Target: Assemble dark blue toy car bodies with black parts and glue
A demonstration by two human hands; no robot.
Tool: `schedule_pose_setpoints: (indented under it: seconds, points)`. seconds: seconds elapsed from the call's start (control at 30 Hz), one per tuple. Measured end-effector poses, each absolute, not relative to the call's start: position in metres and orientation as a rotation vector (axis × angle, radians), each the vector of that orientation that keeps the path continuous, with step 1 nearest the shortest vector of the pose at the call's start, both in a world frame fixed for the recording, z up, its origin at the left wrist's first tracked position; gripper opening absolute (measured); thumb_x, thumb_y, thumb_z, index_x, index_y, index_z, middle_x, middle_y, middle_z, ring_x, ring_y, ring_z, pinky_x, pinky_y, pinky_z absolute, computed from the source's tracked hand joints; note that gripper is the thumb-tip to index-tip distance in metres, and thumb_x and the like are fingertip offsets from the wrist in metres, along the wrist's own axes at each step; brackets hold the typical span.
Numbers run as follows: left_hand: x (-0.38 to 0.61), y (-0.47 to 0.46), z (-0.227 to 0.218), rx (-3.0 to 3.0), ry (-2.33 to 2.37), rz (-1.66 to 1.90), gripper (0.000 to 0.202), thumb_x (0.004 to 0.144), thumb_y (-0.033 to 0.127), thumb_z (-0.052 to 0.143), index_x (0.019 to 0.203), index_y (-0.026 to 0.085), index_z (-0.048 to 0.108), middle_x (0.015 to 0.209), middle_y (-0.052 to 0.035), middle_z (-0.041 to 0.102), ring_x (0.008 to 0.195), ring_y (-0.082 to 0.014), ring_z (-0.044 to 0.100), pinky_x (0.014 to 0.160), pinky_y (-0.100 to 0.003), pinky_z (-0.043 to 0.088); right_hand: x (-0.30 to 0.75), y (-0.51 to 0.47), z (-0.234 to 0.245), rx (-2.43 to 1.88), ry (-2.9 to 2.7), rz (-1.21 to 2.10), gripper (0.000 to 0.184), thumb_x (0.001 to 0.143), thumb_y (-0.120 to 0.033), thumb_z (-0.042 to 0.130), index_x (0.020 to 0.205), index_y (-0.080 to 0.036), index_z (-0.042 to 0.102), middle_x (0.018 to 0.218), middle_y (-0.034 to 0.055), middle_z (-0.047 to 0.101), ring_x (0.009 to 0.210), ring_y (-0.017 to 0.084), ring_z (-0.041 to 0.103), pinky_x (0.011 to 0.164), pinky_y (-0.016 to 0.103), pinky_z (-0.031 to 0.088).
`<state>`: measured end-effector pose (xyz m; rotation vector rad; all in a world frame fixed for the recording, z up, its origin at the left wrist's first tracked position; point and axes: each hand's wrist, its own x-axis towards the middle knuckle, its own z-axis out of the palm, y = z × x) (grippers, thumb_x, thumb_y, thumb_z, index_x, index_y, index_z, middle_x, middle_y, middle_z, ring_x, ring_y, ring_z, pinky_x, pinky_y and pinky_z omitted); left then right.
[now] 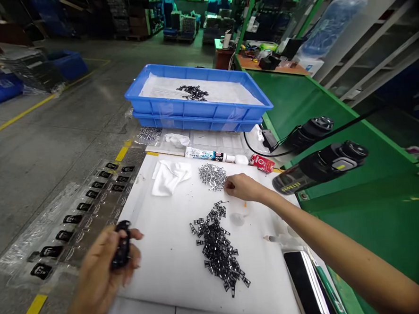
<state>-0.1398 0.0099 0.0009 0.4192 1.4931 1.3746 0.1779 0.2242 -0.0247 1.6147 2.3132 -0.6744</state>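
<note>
My left hand [99, 270] is closed around a black moulded plastic part [120, 251], held up over the left edge of the white work surface [166, 254]. At the right side of a pile of small silver metal pieces [211, 177] is my right hand [246, 187], its fingertips pinched together. Whatever those fingertips may hold is hidden or too small to name. Nearer to me lies a heap of small black frame-shaped pieces [218, 251]. A crumpled white cloth [171, 176] rests left of the silver pile.
Stacked blue trays [199, 111] stand at the back. A glue tube [205, 154] and a red box [262, 163] lie before them. Right are a bottle [316, 167], a syringe [285, 240] and a phone [305, 283]. Clear plastic trays [96, 221] hold black parts at left.
</note>
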Motion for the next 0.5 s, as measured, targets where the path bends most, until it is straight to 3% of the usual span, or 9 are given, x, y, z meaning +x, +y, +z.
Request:
schedule_pose_setpoints:
  seconds: [0.07, 0.13, 0.2, 0.27, 0.37, 0.43, 0.5]
  points:
    - [-0.106, 0.009, -0.001, 0.37, 1.296, 1.231, 0.047, 0.075, 0.053, 0.086, 0.096, 0.022, 0.058, 0.09, -0.0061, 0.078, 0.054, -0.0182, 0.067, 0.031, -0.019, 0.044, 0.183, 0.222, -0.02, 1.656, 2.345, -0.681, 0.03, 0.1, -0.039, 0.065, 0.12, -0.016, 0.064, 0.118, 0.0083, 0.065, 0.099, 0.02, 0.067, 0.087, 0.04, 0.059]
    - [-0.075, 0.008, -0.003, 0.292, 1.082, 1.114, 0.052, 0.081, 0.047, 0.083, 0.117, 0.023, 0.054, 0.103, -0.0128, 0.078, 0.075, -0.0284, 0.077, 0.04, -0.027, 0.056, 0.195, 0.215, -0.008, 1.754, 2.397, -0.669, 0.028, 0.1, -0.038, 0.066, 0.114, -0.015, 0.065, 0.11, 0.0068, 0.067, 0.093, 0.018, 0.067, 0.083, 0.038, 0.059]
    - [-0.048, 0.007, -0.007, 0.23, 0.952, 1.029, 0.059, 0.09, 0.041, 0.076, 0.137, 0.024, 0.045, 0.117, -0.0183, 0.075, 0.096, -0.0352, 0.077, 0.054, -0.037, 0.065, 0.213, 0.197, 0.012, 1.921, 2.471, -0.635, 0.023, 0.099, -0.036, 0.067, 0.107, -0.014, 0.066, 0.1, 0.0046, 0.068, 0.086, 0.017, 0.067, 0.081, 0.036, 0.059]
    - [-0.029, 0.004, -0.013, 0.19, 0.881, 0.938, 0.052, 0.095, 0.037, 0.069, 0.14, 0.021, 0.047, 0.127, -0.0219, 0.07, 0.11, -0.0375, 0.073, 0.066, -0.043, 0.067, 0.232, 0.166, 0.036, 2.139, 2.557, -0.595, 0.016, 0.099, -0.032, 0.064, 0.103, -0.016, 0.066, 0.094, 0.004, 0.07, 0.082, 0.017, 0.068, 0.082, 0.035, 0.058]
    - [-0.012, -0.002, -0.022, 0.149, 0.862, 0.836, 0.04, 0.098, 0.035, 0.065, 0.133, 0.017, 0.058, 0.131, -0.0214, 0.067, 0.115, -0.038, 0.071, 0.072, -0.046, 0.067, 0.247, 0.102, 0.063, 2.356, 2.665, -0.672, 0.025, 0.1, -0.048, 0.06, 0.103, -0.025, 0.07, 0.101, 0.0021, 0.073, 0.08, 0.017, 0.07, 0.07, 0.027, 0.058]
    - [-0.006, -0.004, -0.026, 0.129, 0.877, 0.807, 0.041, 0.097, 0.036, 0.066, 0.133, 0.018, 0.06, 0.124, -0.0179, 0.069, 0.109, -0.0369, 0.073, 0.073, -0.046, 0.066, 0.239, 0.059, 0.064, 2.345, 2.824, -1.04, 0.015, 0.091, -0.044, 0.074, 0.096, -0.03, 0.075, 0.092, -0.0002, 0.074, 0.071, 0.016, 0.07, 0.064, 0.024, 0.059]
    - [-0.002, -0.004, -0.025, 0.134, 0.876, 0.784, 0.044, 0.095, 0.038, 0.068, 0.133, 0.019, 0.061, 0.115, -0.0145, 0.071, 0.104, -0.0361, 0.074, 0.073, -0.045, 0.065, 0.22, 0.024, 0.048, 2.24, 2.732, -1.481, 0.008, 0.092, -0.037, 0.074, 0.093, -0.03, 0.077, 0.09, 0.001, 0.075, 0.074, 0.017, 0.073, 0.066, 0.023, 0.061]
